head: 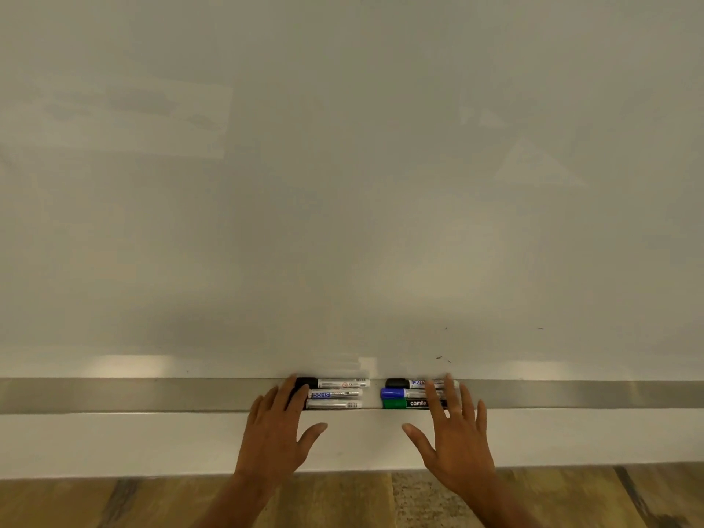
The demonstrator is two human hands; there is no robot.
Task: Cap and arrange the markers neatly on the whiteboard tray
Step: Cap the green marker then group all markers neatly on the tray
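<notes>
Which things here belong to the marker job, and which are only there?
For the job: left markers, right markers, tray, left hand, right hand.
Only there: whiteboard, floor.

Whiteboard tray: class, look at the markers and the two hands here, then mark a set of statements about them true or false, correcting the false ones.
1. Six markers lie on the tray in two groups of three. True.
2. The green-capped marker lies nearest the board. False: it lies at the tray's front edge, with the blue-capped marker behind it.
3. Both hands are open, fingers spread over the markers. True: the left hand and right hand have no grip on anything.
4. The right group's caps point right. False: its caps are at the left ends.
5. The whiteboard is covered in writing. False: it is almost bare.
</notes>
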